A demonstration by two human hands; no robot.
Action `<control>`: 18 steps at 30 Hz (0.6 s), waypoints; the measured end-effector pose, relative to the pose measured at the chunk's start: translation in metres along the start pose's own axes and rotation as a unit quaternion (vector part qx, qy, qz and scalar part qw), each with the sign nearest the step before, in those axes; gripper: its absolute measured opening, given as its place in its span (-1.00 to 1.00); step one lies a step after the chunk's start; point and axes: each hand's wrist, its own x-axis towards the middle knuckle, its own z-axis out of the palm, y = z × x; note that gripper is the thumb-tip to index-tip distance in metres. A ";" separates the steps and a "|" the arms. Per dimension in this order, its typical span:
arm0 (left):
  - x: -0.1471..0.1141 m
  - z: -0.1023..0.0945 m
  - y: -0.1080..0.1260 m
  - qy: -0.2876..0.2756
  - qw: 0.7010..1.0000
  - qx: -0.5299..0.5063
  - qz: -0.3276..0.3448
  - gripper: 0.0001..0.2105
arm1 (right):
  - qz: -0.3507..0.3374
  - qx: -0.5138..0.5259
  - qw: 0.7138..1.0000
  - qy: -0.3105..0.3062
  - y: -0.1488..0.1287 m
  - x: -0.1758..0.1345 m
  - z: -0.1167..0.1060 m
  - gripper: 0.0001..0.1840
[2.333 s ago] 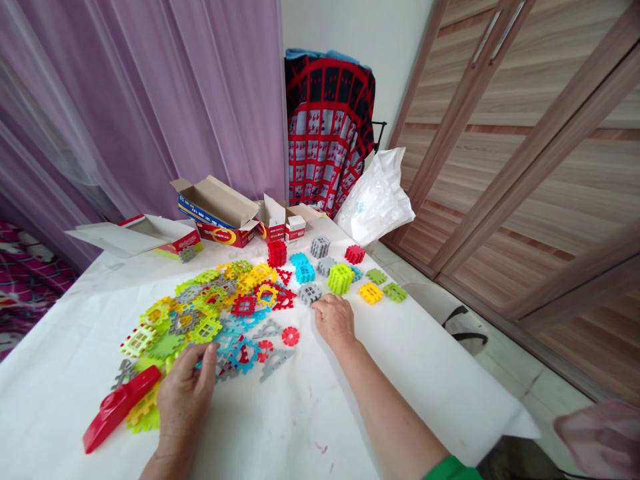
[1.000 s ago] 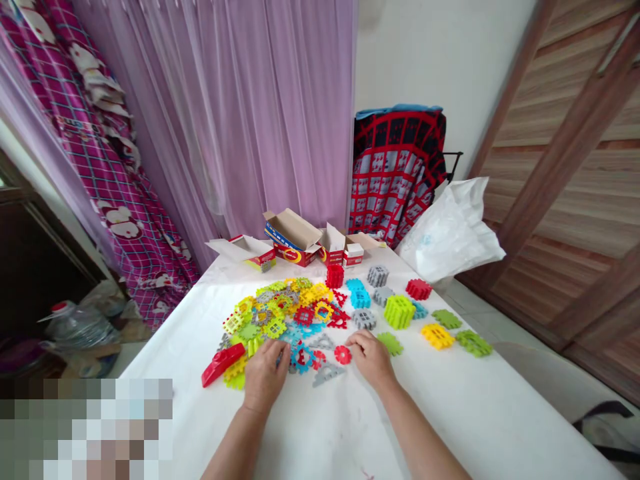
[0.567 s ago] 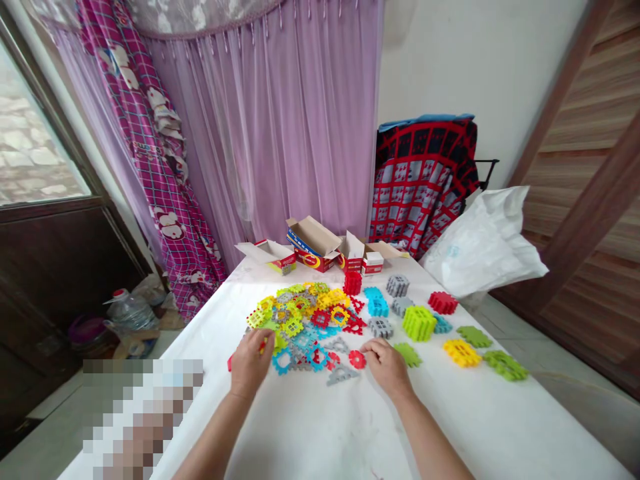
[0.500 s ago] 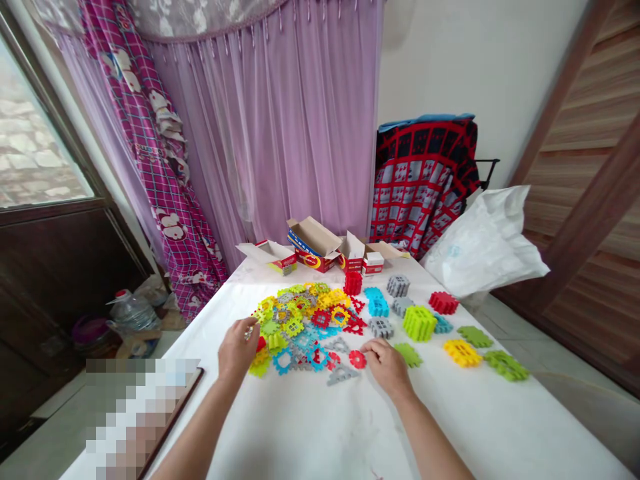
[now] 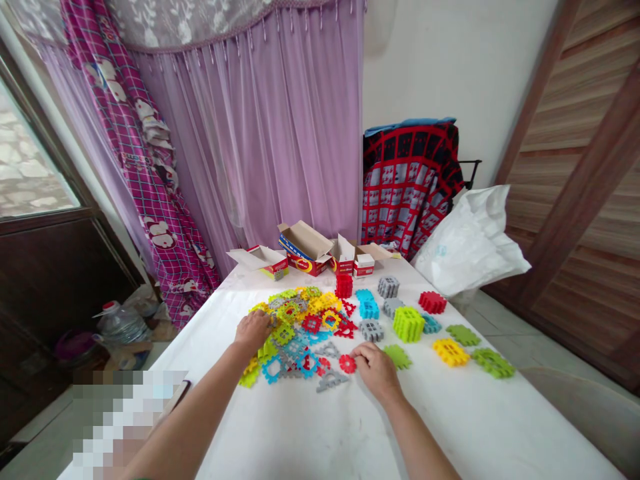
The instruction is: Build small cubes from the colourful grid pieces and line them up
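Note:
At the left edge of a loose pile of colourful toothed building pieces (image 5: pixel 295 333), my left hand (image 5: pixel 253 330) lies with its fingers stretched out over yellow and green ones. Its fingertips are partly hidden among the pieces. My right hand (image 5: pixel 374 367) rests on the table with fingers curled; whether anything is under them is hidden. Right beside its fingertips lies a red round piece (image 5: pixel 347 363). A grey arched piece (image 5: pixel 331 381) lies near that. Behind my right hand is a flat green piece (image 5: pixel 398 356).
Sorted stacks stand on the right: green (image 5: pixel 409 324), grey (image 5: pixel 371 330), blue (image 5: pixel 367 305) and red (image 5: pixel 344 286). A yellow piece (image 5: pixel 451 352) lies farther right. Opened boxes (image 5: pixel 306 250) line the far edge of the white table (image 5: pixel 295 433). A white bag (image 5: pixel 465 243) hangs at the right.
My left hand has come down from above the pile's left side onto it, reaching slightly farther in. My right hand keeps its place by the red piece. The whole view has shifted slightly.

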 end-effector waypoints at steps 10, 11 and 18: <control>-0.039 0.007 0.002 0.023 0.928 -0.352 -0.120 -0.77 | 0.002 0.010 1.000 -0.002 -0.001 0.001 0.001 -0.70; -0.043 0.012 0.009 0.014 0.908 -0.397 -0.134 -0.75 | 0.002 0.008 1.000 0.002 -0.001 0.000 0.001 -0.70; -0.060 0.046 0.069 -0.063 0.776 -0.599 -0.187 -0.78 | -0.046 0.033 0.995 0.087 -0.006 0.000 0.002 -0.69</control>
